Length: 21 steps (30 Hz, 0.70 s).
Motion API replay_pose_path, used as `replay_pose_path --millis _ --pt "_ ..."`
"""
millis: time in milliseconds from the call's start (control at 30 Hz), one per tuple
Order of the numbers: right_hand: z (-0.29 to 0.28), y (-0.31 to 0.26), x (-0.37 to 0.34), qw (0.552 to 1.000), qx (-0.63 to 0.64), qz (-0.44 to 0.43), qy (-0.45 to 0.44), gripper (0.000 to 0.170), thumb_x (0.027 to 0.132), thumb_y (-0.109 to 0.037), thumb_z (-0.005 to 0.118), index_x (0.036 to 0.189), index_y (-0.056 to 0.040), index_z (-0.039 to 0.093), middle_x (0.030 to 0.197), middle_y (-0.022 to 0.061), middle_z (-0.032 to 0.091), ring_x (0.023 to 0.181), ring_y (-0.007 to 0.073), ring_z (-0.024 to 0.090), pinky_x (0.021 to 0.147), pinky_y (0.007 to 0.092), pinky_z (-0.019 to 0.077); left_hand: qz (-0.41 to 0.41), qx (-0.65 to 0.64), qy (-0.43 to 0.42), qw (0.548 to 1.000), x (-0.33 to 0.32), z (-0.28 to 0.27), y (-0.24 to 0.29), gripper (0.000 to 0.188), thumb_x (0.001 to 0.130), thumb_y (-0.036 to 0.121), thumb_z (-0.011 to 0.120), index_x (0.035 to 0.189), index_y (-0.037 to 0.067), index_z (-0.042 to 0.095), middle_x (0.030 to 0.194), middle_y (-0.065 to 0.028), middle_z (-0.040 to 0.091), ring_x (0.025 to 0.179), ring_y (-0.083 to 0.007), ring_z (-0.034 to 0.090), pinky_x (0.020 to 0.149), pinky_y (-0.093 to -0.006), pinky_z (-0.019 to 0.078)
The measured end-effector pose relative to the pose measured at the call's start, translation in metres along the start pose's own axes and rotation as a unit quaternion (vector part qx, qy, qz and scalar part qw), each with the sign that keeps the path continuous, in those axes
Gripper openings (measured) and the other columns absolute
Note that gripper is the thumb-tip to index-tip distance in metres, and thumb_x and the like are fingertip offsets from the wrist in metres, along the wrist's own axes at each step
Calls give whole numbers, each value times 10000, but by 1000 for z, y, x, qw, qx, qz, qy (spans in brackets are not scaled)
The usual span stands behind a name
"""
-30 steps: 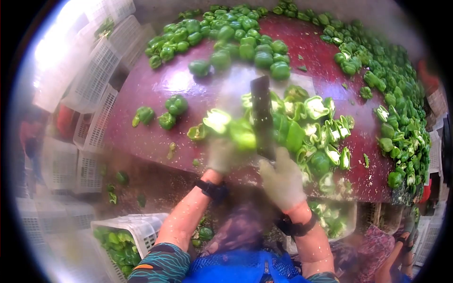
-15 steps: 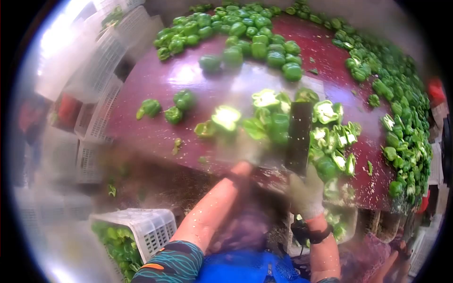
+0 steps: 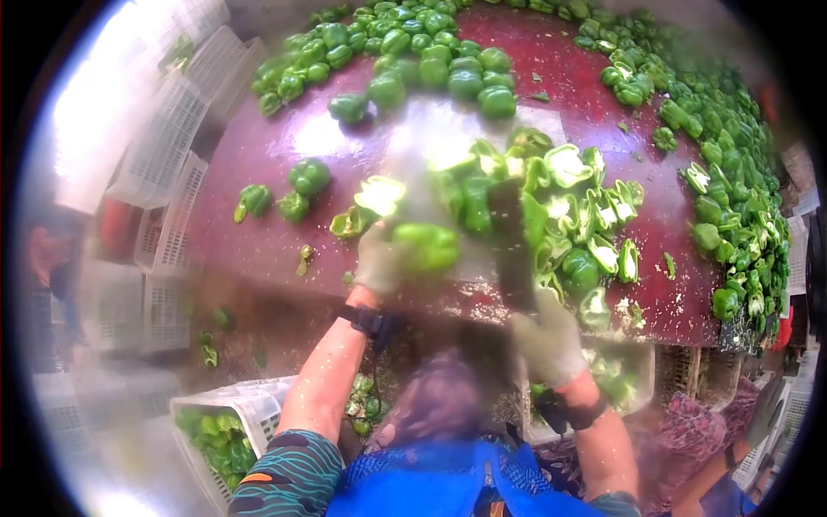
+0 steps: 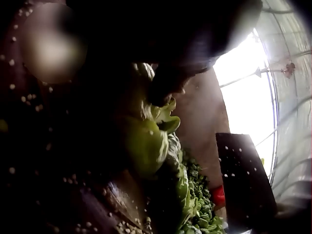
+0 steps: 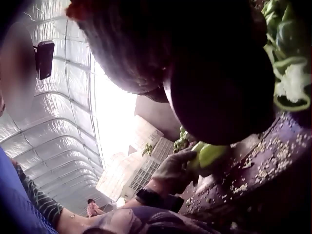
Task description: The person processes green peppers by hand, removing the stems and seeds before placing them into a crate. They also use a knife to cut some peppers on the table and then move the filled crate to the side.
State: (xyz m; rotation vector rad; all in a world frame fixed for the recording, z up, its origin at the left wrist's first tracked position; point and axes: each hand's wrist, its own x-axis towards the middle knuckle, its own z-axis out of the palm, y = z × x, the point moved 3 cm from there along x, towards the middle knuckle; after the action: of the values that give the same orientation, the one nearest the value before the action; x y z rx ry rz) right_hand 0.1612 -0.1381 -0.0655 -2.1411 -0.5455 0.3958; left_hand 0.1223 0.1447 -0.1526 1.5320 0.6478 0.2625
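Gloved, my left hand [image 3: 376,263] holds a green bell pepper [image 3: 428,247] over the near part of the red table. In the right wrist view the same pepper [image 5: 210,157] shows pale green at the fingertips. My right hand [image 3: 551,340], also gloved, grips a cleaver [image 3: 514,250] whose broad dark blade stands upright, to the right of the pepper. Cut pepper halves [image 3: 568,164] with white cores lie beyond and to the right of the blade. One bright half [image 3: 380,196] lies just past my left hand.
Whole peppers [image 3: 396,43] are heaped at the table's far side. A long pile [image 3: 732,172] runs along the right edge. Seeds dot the red table [image 3: 258,155]. Below stand a white crate [image 3: 267,405] of peppers and a bin [image 3: 633,388]. More crates [image 3: 164,155] stack at left.
My left hand has come from the cut pieces by the blade back toward the left and now holds a bell pepper. The cleaver in my right hand has shifted a little left. The head view has shifted too.
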Motion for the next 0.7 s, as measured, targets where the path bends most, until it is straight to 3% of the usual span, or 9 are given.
replay_pose_path --millis 67,167,233,300,367,467,500,600,700 --pt "11 -5 3 999 -22 33 -33 237 879 -223 635 955 -27 528 768 228 638 727 419 646 657 463 520 23 -7 36 999 1 1 -10 415 851 -49 646 1258 -35 568 1142 -122 633 979 -190 629 875 -297 535" --pt "20 -17 9 1000 8 5 -15 250 877 -229 638 943 -24 511 750 231 632 735 442 638 646 486 510 60 139 88 985 -2 4 -10 362 931 63 629 1275 -28 563 1147 -120 624 1017 -191 604 897 -304 507" --pt "23 -27 12 1000 26 11 -7 258 876 -230 640 952 -23 506 731 228 623 726 449 632 639 496 502 164 263 116 944 -1 10 -22 359 950 109 621 1280 -17 563 1157 -125 616 1036 -196 590 905 -318 498" --pt "27 -35 17 1000 7 -2 -2 277 874 -234 646 964 -19 496 723 232 619 719 457 626 638 510 496 171 305 143 926 5 14 -31 356 960 133 615 1282 -10 564 1167 -130 610 1047 -200 582 912 -328 491" --pt "29 -44 19 1000 -13 -22 2 276 877 -232 645 962 -18 494 723 234 618 718 457 626 642 513 498 78 271 165 945 10 15 -38 351 962 135 610 1280 -5 564 1178 -135 606 1052 -201 578 919 -336 486" --pt "28 -58 21 998 -50 -40 7 278 885 -242 639 959 -20 489 737 239 627 716 452 631 645 521 499 71 208 162 962 11 12 -42 348 967 155 602 1276 -1 563 1172 -147 609 1051 -220 579 928 -349 476" --pt "29 -62 23 997 -64 -46 8 279 888 -247 636 958 -21 488 743 240 631 715 450 633 644 523 499 110 252 151 949 9 13 -38 349 968 159 600 1274 -4 562 1170 -150 609 1054 -226 578 931 -353 474" --pt "42 -65 35 993 -109 37 -34 262 894 -238 590 988 0 532 834 271 659 815 456 652 728 519 520 185 346 136 909 1 15 -28 353 969 169 595 1270 -11 559 1164 -157 609 1062 -242 578 936 -361 469" --pt "96 -20 73 961 -162 89 -206 326 881 -235 549 1063 34 582 971 301 667 952 457 648 851 506 517 178 376 133 900 -9 21 -16 362 963 166 593 1274 -17 553 1160 -156 607 1059 -245 578 935 -362 470"
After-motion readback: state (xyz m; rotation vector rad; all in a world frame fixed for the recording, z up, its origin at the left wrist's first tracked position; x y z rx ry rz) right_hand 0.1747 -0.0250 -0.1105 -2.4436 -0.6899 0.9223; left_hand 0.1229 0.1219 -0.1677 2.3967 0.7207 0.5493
